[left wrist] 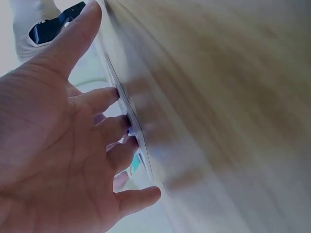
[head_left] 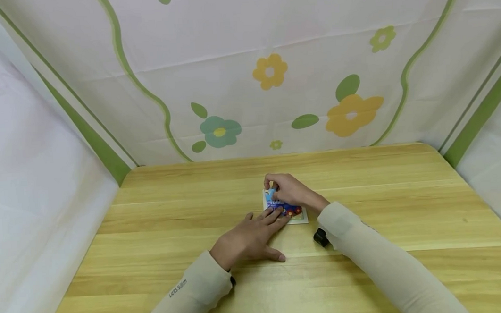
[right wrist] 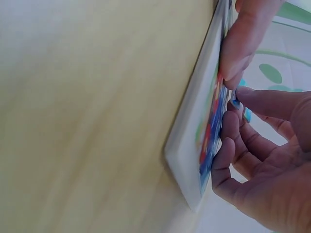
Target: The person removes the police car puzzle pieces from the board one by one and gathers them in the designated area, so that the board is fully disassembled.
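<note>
A small white-rimmed puzzle board (head_left: 299,219) with a colourful vehicle picture lies flat on the table. My left hand (head_left: 254,234) rests its fingertips on the board's near left part, fingers fairly straight and thumb spread wide. Over the far left part, my right hand (head_left: 292,192) pinches a small blue puzzle piece (right wrist: 235,100) between thumb and fingers, close to the picture surface. The piece's outline is mostly hidden by the fingers. In the left wrist view, the fingertips of the left hand (left wrist: 63,131) meet the board's thin edge.
A wooden table (head_left: 160,218) spreads around the board. White fabric walls (head_left: 227,39) with printed flowers and green lines stand behind it and at both sides. A black wrist device (head_left: 321,238) hangs under the right cuff.
</note>
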`<state>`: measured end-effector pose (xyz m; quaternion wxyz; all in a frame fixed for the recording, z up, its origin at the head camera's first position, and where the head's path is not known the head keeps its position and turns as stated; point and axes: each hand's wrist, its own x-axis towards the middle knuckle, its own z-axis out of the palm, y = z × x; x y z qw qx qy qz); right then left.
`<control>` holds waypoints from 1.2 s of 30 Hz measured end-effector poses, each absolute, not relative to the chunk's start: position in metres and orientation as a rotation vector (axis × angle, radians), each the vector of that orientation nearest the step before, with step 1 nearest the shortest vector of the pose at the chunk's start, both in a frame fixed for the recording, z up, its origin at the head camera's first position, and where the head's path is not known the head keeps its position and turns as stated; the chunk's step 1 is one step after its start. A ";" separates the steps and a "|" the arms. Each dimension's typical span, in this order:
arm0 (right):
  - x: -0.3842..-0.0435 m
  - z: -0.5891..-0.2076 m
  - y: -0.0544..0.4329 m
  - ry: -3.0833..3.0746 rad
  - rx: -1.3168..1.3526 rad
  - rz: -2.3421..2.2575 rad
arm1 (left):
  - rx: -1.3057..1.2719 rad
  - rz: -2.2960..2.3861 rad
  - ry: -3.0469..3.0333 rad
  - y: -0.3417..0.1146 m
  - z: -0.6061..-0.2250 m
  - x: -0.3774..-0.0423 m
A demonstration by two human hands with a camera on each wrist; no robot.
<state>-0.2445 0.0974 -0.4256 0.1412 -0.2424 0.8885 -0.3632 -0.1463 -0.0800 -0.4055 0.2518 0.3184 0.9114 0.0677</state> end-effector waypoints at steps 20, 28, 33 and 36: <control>-0.245 -0.419 0.121 2.464 -0.522 -1.312 | 0.952 0.046 2.514 -0.082 -0.411 -0.146; -0.250 -0.410 0.156 2.487 -0.440 -1.354 | 0.957 0.095 2.512 -0.084 -0.408 -0.146; -0.254 -0.408 0.178 2.479 -0.376 -1.367 | 0.975 0.077 2.523 -0.085 -0.407 -0.146; -0.256 -0.410 0.189 2.458 -0.325 -1.366 | 0.983 0.070 2.531 -0.086 -0.408 -0.146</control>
